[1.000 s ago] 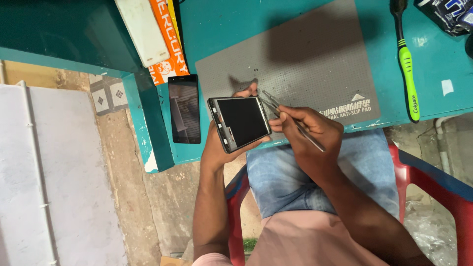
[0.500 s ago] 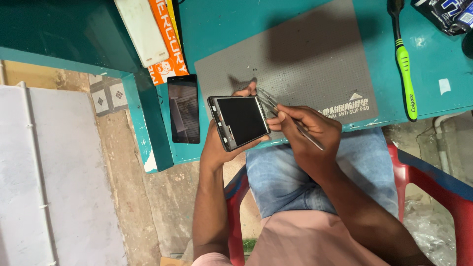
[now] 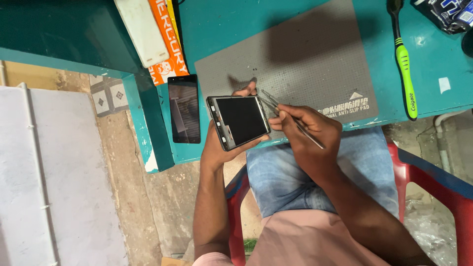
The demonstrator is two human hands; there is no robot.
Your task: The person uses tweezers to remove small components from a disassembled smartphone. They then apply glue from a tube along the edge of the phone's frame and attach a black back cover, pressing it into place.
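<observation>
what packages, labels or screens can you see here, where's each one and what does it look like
Phone: held in the left hand, dark rectangular screen in a grey frame; right hand holds tweezers at its edge.
Second phone: flat on the teal table, black glossy screen, off.
Orange package: on the table beside a white slab, white lettering.
Grey mat: white printed label at its near corner.
Dark packets: table's far right corner, blue-white print.
</observation>
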